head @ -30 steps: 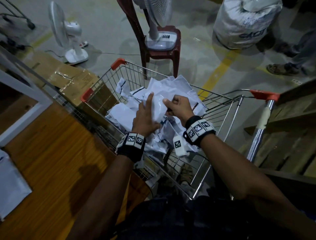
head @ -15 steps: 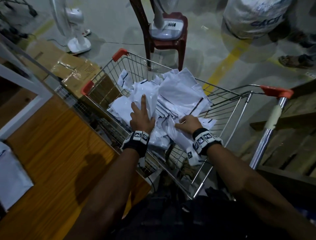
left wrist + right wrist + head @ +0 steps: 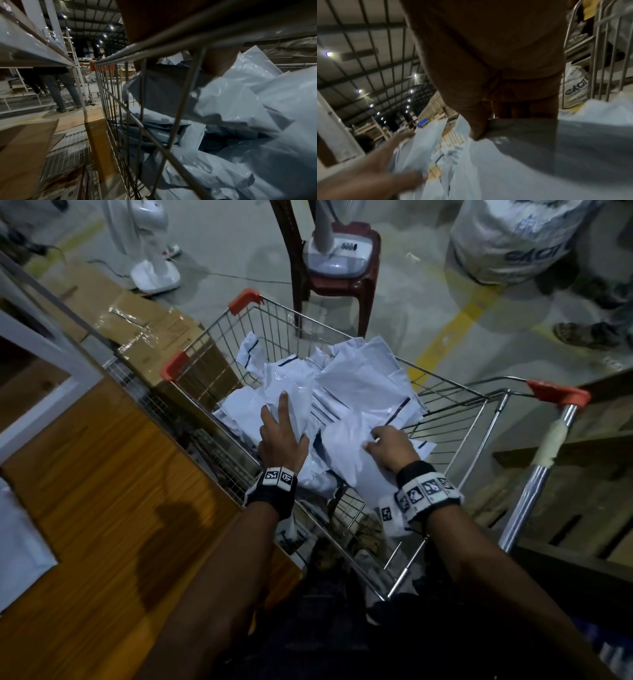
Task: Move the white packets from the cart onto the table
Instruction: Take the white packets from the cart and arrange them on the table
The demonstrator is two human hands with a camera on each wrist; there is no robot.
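A wire shopping cart (image 3: 455,419) holds a loose pile of white packets (image 3: 359,381). My left hand (image 3: 281,433) is on the left side of the pile, index finger straight on top and thumb against a bunch of packets (image 3: 291,392); the right wrist view shows that left hand (image 3: 382,162) gripping the bunch (image 3: 423,142) between thumb and fingers. My right hand (image 3: 387,445) grips a white packet (image 3: 346,446) at the near right of the pile, its thumb (image 3: 479,128) pressed on top. The wooden table (image 3: 102,508) lies to the left, with one white packet (image 3: 20,542) at its left edge.
A cardboard box (image 3: 150,330) stands against the cart's far left side. Beyond are a red chair (image 3: 335,285) carrying a fan, a floor fan (image 3: 154,272), a large white sack (image 3: 513,237) and someone's sandalled feet (image 3: 582,333). Wooden pallets (image 3: 582,474) flank the cart's handle (image 3: 558,397).
My right hand has moved from the middle of the pile toward the near right and taken hold of a packet there. My left hand stays on the left side of the pile.
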